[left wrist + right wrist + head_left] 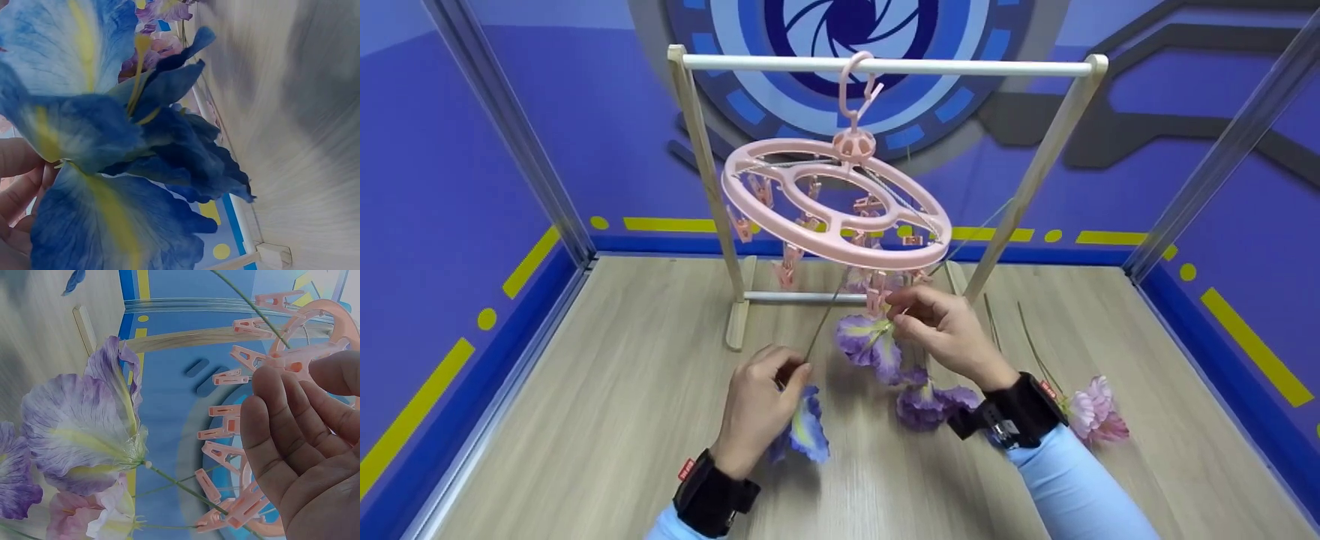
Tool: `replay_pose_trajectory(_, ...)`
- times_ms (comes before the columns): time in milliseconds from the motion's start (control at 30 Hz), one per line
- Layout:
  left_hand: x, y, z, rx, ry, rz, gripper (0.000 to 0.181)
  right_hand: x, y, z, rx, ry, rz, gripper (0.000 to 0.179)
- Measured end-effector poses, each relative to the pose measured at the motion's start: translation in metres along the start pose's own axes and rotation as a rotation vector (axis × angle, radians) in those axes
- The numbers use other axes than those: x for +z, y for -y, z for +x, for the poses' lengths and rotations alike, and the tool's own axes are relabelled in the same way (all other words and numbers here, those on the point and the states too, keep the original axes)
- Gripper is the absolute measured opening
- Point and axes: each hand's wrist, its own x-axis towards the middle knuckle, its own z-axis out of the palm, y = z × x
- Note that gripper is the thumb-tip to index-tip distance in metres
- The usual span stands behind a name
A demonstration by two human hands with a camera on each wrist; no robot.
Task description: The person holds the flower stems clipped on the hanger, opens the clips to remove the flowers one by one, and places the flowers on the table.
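Observation:
My left hand [761, 401] pinches the thin stem of a blue iris [112, 140], close to the flower head. The iris has yellow-streaked petals and hangs low over the table in the head view. Its green stem [253, 312] runs up to the pink clothespins. My right hand [949, 330] pinches a pink clothespin [306, 357] between thumb and fingers, with the stem's end right at it. That peg belongs to a round pink clip hanger [836, 223]. Near the right fingers, a light purple iris [870, 345] hangs head down; its stem [180, 484] leads to another peg.
The tilted hanger hooks over the white bar [975, 68] of a wooden-legged rack. A dark purple flower [926, 405] is below the right hand. A pink flower [1099, 412] lies on the table at right, by the right wrist. Blue walls enclose the tabletop [622, 420].

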Motion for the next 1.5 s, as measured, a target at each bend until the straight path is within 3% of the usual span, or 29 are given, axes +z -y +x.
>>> replay_pose_trajectory(233, -0.005, 0.006, 0.002, -0.071, 0.045, -0.048, 0.007, -0.001, 0.0, 0.0, -0.002, -0.002, -0.001, 0.02)
replay_pose_trajectory(467, -0.011, 0.016, 0.008, -0.225, 0.142, -0.107, 0.006, 0.0, -0.002, -0.001, -0.01, -0.004, -0.01, 0.021)
replay_pose_trajectory(600, -0.012, 0.018, 0.009, -0.282, 0.207, -0.115, 0.004, 0.001, -0.004, -0.002, 0.004, -0.006, -0.009, 0.021)
replay_pose_trajectory(1033, -0.001, 0.021, 0.019, -0.32, 0.285, -0.125, 0.005, 0.014, -0.017, -0.013, 0.032, -0.039, -0.066, 0.02)
replay_pose_trajectory(1267, 0.008, 0.021, 0.023, -0.428, 0.341, -0.193, 0.005, 0.034, -0.027, -0.018, 0.002, -0.061, -0.075, 0.014)
replay_pose_trajectory(1500, 0.018, 0.023, 0.027, -0.475, 0.357, -0.197, 0.005, 0.051, -0.032, -0.023, 0.027, -0.077, -0.118, 0.014)
